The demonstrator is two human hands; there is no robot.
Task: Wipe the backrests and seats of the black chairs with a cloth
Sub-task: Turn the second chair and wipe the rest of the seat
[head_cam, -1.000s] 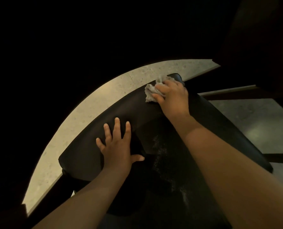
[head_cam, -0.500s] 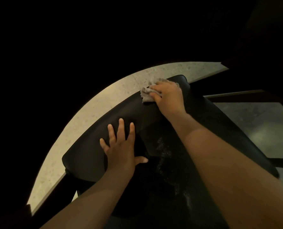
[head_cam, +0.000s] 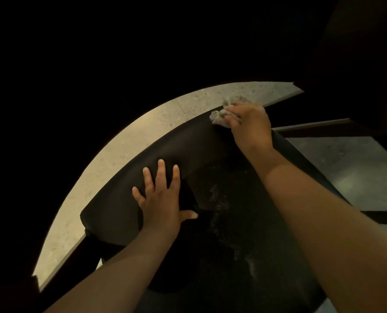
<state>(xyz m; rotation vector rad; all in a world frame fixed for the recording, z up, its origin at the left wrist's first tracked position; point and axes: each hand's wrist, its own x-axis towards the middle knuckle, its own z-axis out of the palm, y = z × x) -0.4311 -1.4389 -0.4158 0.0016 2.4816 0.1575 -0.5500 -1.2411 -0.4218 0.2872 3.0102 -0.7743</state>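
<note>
A black chair fills the lower middle of the head view, with its curved backrest [head_cam: 165, 150] arching from lower left to upper right. Below the backrest lies the dark seat [head_cam: 228, 233], speckled with pale dust. My right hand [head_cam: 251, 125] is shut on a crumpled grey cloth [head_cam: 219, 117] and presses it against the far right end of the backrest's top. My left hand [head_cam: 160, 199] lies flat on the backrest's left part, fingers spread, holding nothing.
A pale speckled floor [head_cam: 124, 152] curves behind the backrest. A grey floor patch [head_cam: 346, 168] lies to the right. A dark wooden bar [head_cam: 312, 127] crosses at the right beyond the chair. The rest of the view is very dark.
My right hand has slid the cloth along the backrest top toward its far right end. My left hand has stayed in place on the backrest.
</note>
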